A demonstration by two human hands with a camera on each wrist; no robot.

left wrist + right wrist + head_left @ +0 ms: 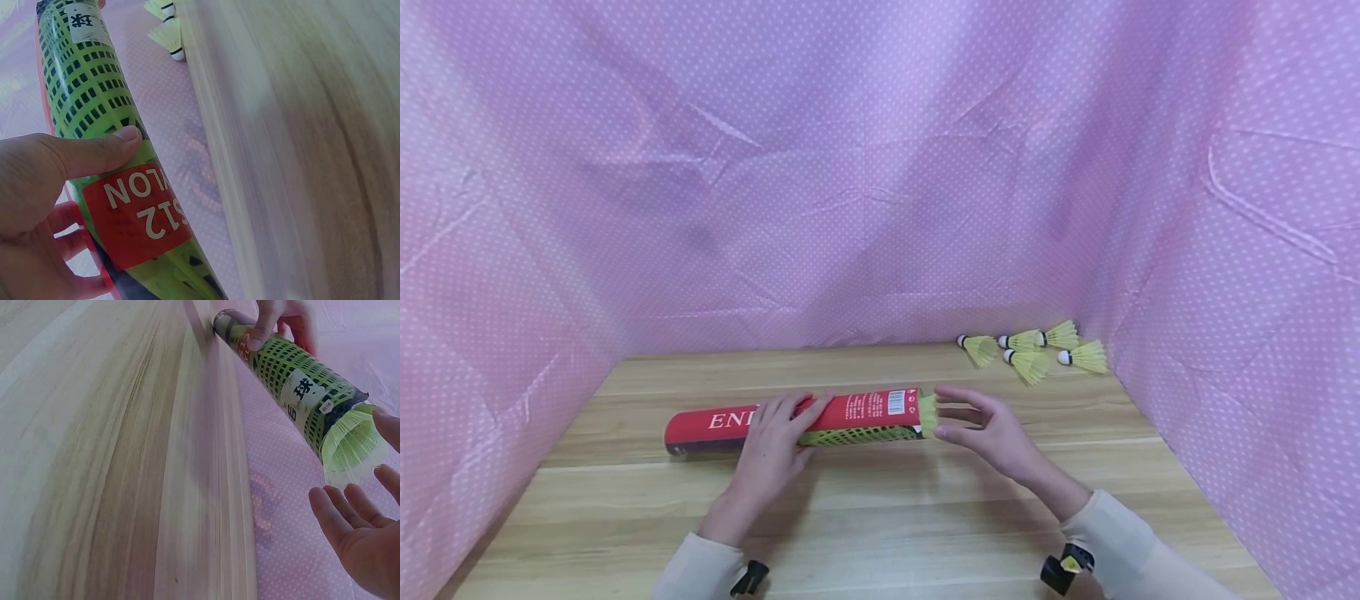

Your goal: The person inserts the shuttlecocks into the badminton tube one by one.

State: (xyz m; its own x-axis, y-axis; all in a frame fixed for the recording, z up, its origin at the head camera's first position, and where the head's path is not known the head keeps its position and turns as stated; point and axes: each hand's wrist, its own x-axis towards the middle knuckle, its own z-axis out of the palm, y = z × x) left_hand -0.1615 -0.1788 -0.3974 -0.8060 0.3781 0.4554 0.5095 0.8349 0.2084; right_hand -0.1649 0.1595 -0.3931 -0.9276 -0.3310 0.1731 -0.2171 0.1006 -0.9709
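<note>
My left hand [775,437] grips a red and green shuttlecock tube [865,408] around its middle, thumb on the near side. The tube lies almost level above the wooden table, its printed green net pattern showing in the left wrist view. Out of its right end sticks the yellow-green skirt of a shuttlecock [353,444]; the rest of that shuttlecock is hidden inside. Close by this end is my right hand [988,429], fingers spread and loosely bent, with the fingertips right at the skirt's edge. In the right wrist view nothing lies on its palm.
Several yellow shuttlecocks [1026,364] with white heads lie at the table's back right corner. Pink dotted cloth [865,208] hangs behind and along both sides of the wooden table [880,533].
</note>
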